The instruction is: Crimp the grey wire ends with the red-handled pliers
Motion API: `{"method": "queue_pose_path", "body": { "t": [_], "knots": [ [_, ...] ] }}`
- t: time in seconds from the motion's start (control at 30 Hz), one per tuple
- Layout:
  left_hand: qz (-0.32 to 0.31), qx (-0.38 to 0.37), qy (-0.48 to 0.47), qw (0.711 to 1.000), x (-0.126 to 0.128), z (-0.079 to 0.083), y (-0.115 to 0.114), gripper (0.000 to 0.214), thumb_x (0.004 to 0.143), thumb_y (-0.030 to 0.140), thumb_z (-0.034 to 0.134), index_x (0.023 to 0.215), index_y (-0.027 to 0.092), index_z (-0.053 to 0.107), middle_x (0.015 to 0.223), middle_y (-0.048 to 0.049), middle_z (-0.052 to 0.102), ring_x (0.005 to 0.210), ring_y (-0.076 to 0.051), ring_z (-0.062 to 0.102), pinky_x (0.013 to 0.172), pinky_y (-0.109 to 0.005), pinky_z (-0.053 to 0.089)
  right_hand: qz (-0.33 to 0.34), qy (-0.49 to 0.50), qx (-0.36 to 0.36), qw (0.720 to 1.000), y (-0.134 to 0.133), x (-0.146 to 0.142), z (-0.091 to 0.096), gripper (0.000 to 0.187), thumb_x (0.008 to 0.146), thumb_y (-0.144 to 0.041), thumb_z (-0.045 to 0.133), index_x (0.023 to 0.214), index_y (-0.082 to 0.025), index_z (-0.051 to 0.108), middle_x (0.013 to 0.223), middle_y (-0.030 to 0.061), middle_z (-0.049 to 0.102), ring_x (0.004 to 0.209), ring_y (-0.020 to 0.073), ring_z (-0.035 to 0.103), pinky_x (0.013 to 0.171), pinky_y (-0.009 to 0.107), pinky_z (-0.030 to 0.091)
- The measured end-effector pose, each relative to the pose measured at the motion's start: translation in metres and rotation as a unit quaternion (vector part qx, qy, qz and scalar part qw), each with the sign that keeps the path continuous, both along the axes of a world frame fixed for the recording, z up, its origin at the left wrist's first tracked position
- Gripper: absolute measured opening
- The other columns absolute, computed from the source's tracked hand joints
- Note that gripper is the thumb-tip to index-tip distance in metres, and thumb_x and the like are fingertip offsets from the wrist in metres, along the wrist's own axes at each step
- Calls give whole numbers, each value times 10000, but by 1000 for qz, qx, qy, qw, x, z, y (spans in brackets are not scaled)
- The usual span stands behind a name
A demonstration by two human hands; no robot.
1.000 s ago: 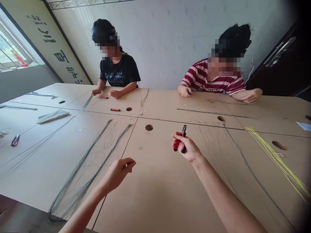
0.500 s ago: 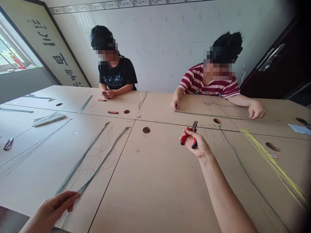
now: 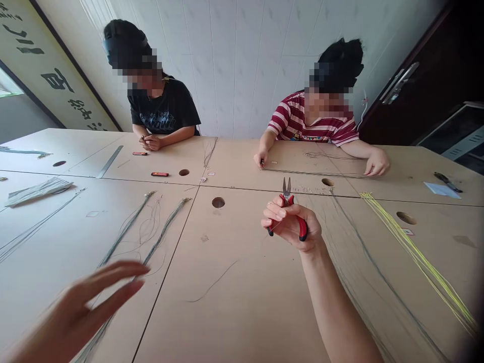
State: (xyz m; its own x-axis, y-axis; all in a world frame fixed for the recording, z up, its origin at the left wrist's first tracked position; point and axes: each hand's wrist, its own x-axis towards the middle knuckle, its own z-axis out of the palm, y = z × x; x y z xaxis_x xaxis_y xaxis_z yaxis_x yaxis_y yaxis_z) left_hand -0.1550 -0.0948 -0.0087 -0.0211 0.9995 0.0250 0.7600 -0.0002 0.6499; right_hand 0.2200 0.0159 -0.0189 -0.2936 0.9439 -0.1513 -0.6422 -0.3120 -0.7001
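My right hand (image 3: 289,224) is raised over the middle of the table (image 3: 245,302), closed around red-handled pliers (image 3: 288,201) whose jaws point up and stand slightly apart. A thin wire seems to run from its fingers down to a loose strand (image 3: 212,285) on the tabletop. At the lower left, my left hand (image 3: 83,307) is blurred with its fingers stretched out and holds nothing. It hovers over the near ends of two long bundles of grey-green wires (image 3: 128,227).
Two people sit across the table, each handling thin wires. Yellow wires (image 3: 416,252) and a dark wire bundle (image 3: 363,242) lie at right. Round holes (image 3: 218,202) dot the tabletop. A red-and-black tool (image 3: 159,174), a metal ruler (image 3: 109,161) and a wire packet (image 3: 36,187) lie at left.
My left hand rose from the near ends of the wire bundles and opened out flat. My right hand turned the pliers upright. A loose strand now lies on the table.
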Motion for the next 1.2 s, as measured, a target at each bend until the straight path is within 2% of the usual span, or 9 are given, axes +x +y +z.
{"method": "queue_pose_path", "body": {
  "t": [0.07, 0.13, 0.23, 0.33, 0.53, 0.7, 0.97, 1.1, 1.2],
  "knots": [
    [-77, 35, -19, 996, 49, 26, 36, 229, 796, 505, 606, 917, 362, 738, 1051, 65, 727, 962, -253, 672, 732, -294, 577, 5, -5, 4, 1000, -2, -7, 4, 110, 589, -191, 588, 657, -225, 509, 590, -41, 365, 567, 109, 339, 631, 298, 388],
    [-160, 66, -69, 983, 100, 39, 67, 235, 854, 441, 576, 938, 285, 730, 1084, -8, 716, 986, -233, 656, 836, -314, 550, 17, 3, 7, 1000, -3, -12, 7, 114, 587, -194, 593, 653, -225, 505, 587, -42, 357, 569, 110, 334, 633, 297, 387],
    [-202, 65, -170, 962, 157, 36, 99, 260, 885, 375, 568, 1057, 227, 695, 1120, -52, 704, 1000, -204, 650, 878, -329, 535, 44, 37, 16, 998, -2, -17, 7, 105, 600, -186, 598, 647, -218, 510, 586, -46, 345, 576, 105, 336, 647, 287, 393],
    [-217, 30, -279, 935, 183, 21, 115, 253, 886, 347, 586, 1044, 181, 693, 1042, -67, 730, 955, -186, 673, 852, -314, 540, 39, 30, 20, 999, -1, -19, 6, 110, 594, -188, 596, 638, -220, 500, 586, -42, 360, 585, 110, 348, 652, 292, 396],
    [-222, 29, -361, 905, 188, 10, 123, 169, 863, 300, 636, 926, 166, 717, 900, -51, 742, 840, -163, 680, 768, -280, 540, 23, 6, 8, 1000, 3, -21, 3, 121, 590, -213, 591, 642, -225, 482, 588, -37, 378, 590, 118, 355, 657, 306, 395],
    [-220, 44, -339, 914, 188, 11, 121, 115, 863, 267, 630, 861, 177, 702, 878, -32, 717, 817, -154, 669, 785, -298, 529, 47, 49, 10, 998, 2, -22, 1, 85, 620, -172, 593, 655, -212, 527, 587, -37, 388, 595, 112, 353, 662, 290, 389],
    [-228, 38, -321, 919, 184, 18, 117, 159, 896, 303, 583, 843, 177, 665, 971, -49, 723, 913, -169, 665, 834, -313, 513, 47, 10, 20, 999, -4, -26, 3, 49, 642, -189, 599, 674, -209, 568, 609, -24, 437, 613, 121, 388, 684, 303, 403],
    [-238, 20, -346, 908, 180, 20, 116, 166, 909, 317, 571, 859, 177, 645, 931, -41, 723, 859, -148, 660, 809, -292, 512, 27, -51, 42, 997, -5, -27, 1, 60, 685, -190, 616, 742, -204, 627, 624, -13, 493, 644, 136, 447, 689, 301, 408],
    [-218, 17, -320, 922, 177, 19, 116, 181, 906, 342, 572, 865, 182, 647, 899, -32, 716, 834, -148, 642, 798, -292, 496, -9, -139, 56, 989, -5, -25, -3, 96, 721, -222, 646, 809, -190, 665, 684, 9, 558, 684, 146, 484, 645, 278, 386]
  ]
}}
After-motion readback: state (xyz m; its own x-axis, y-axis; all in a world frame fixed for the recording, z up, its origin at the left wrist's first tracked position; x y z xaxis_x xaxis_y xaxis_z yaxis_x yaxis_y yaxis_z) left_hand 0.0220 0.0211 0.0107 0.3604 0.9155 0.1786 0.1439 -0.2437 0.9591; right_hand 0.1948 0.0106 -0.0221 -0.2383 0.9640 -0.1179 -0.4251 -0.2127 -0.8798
